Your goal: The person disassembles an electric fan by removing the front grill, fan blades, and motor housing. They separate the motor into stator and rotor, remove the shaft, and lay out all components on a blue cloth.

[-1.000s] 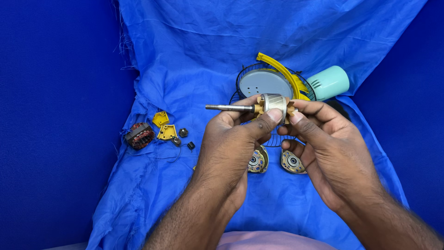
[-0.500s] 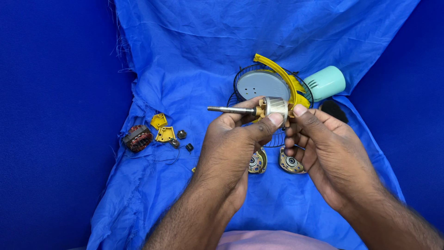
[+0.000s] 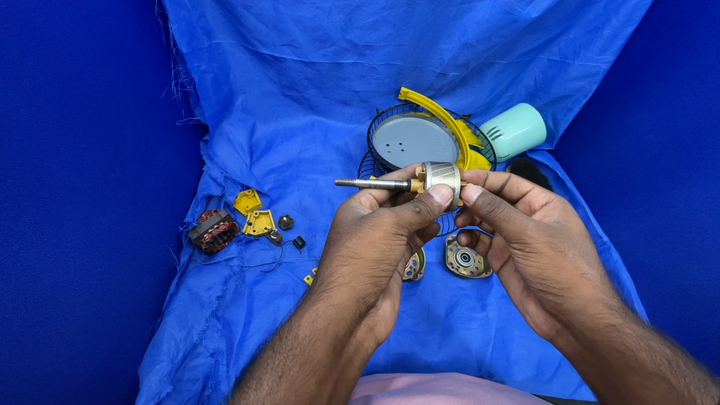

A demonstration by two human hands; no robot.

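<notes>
Metal rotor (image 3: pixel 439 178) between pinching fingertips (image 3: pixel 441 196)

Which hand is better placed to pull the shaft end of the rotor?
Probably the left hand: its fingers already lie along the shaft, while the right hand pinches the rotor at its far end.

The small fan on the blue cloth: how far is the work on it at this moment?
Already apart: the copper-wound stator, yellow brackets and two metal end caps lie loose on the blue cloth. In hand: the left hand and right hand both grip the rotor with its shaft. Left: the wire guard with the grey disc and the mint housing lie together behind, untouched.
</notes>
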